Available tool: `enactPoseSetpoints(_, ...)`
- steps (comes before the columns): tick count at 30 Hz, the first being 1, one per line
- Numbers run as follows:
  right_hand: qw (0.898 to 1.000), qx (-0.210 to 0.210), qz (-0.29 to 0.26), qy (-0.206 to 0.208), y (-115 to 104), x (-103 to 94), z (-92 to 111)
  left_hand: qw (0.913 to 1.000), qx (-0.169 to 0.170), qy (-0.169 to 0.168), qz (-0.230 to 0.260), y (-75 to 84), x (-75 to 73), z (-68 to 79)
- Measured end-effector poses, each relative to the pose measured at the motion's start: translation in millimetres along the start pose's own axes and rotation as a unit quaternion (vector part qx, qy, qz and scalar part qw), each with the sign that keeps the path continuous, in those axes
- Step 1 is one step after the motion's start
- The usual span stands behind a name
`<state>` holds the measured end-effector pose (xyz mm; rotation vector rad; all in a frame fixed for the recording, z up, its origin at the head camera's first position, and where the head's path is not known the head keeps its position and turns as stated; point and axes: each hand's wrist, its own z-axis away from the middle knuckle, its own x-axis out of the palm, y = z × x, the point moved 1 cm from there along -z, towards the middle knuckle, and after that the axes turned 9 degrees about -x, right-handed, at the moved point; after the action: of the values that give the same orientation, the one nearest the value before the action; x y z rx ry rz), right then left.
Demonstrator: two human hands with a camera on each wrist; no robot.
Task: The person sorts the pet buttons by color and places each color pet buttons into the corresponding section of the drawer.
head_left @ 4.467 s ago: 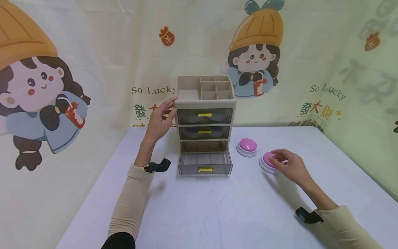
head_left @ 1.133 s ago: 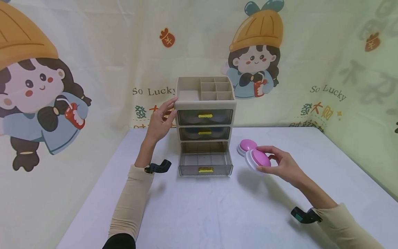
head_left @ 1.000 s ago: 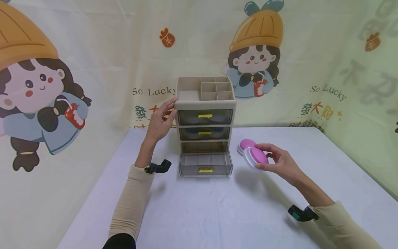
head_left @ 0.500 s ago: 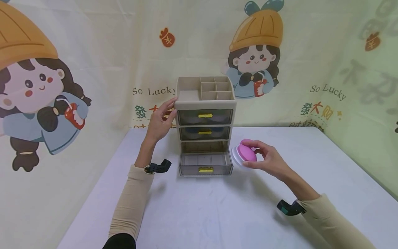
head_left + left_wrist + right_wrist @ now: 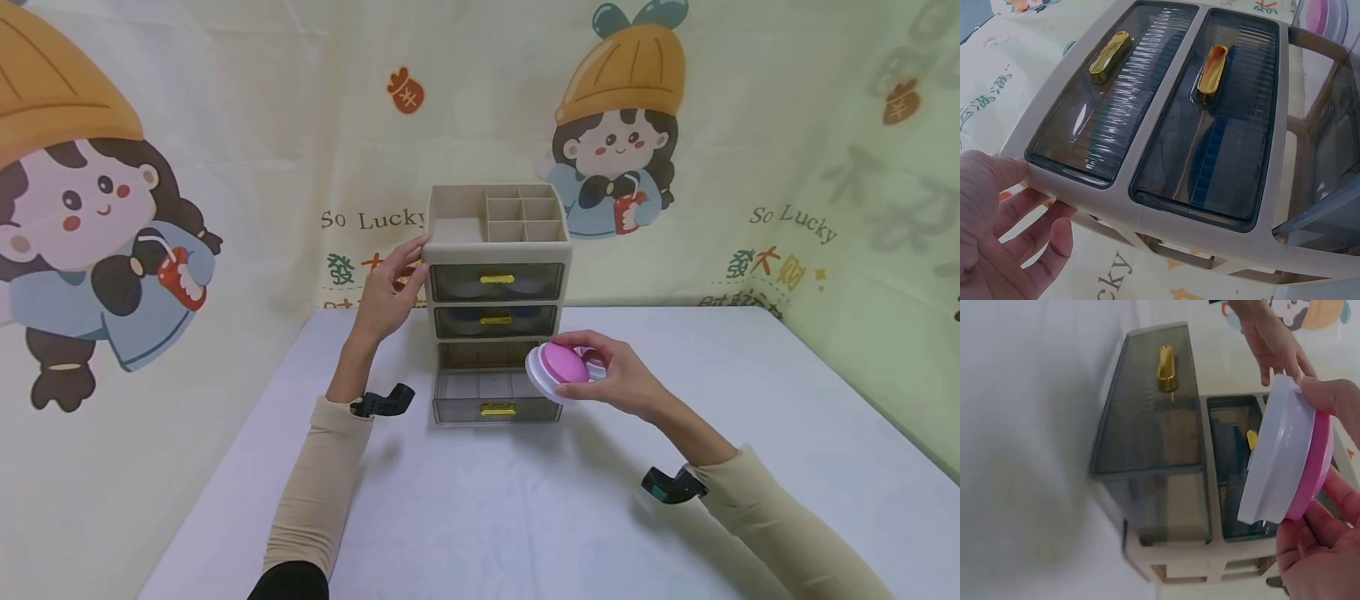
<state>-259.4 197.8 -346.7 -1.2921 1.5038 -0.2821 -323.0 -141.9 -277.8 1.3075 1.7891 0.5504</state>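
My right hand [image 5: 611, 379] grips a round push button [image 5: 564, 363] by its edge, thumb below and fingers above. It has a pink dome on a white base and is tilted, overlapping the right side of the pulled-out bottom drawer [image 5: 468, 408] in the head view. In the right wrist view the push button [image 5: 1285, 456] shows its white base side-on. My left hand [image 5: 388, 287] rests its fingertips against the upper left side of the beige drawer unit [image 5: 495, 252]. In the left wrist view its fingers [image 5: 1029, 244] lie loosely along that side.
Above the bottom drawer are two closed dark clear drawers with yellow handles [image 5: 497, 279]. The unit's top has open compartments. A second push button [image 5: 597, 371] lies on the white table [image 5: 480, 508], mostly hidden behind my right fingers. A printed cloth [image 5: 480, 108] hangs behind.
My right hand picked up the nearer push button, tilted it and carried it left, from beside the other button to the bottom drawer's right side. My left hand stayed on the unit.
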Motion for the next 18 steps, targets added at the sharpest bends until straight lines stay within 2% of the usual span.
enactPoseSetpoints(11,0.992,-0.034,0.114,-0.048,-22,10.6,-25,1.0,-0.004,-0.001,0.003,1.6,-1.5,0.0)
enactPoseSetpoints(14,0.991,-0.033,0.118,-0.052,-23,14.4,-30,1.0,-0.005,0.001,-0.001,-2.1,-0.5,-1.4)
enactPoseSetpoints(18,0.994,-0.022,0.092,-0.057,-23,19.6,-37,0.9999,-0.005,0.007,-0.01,-20.1,2.7,-8.5)
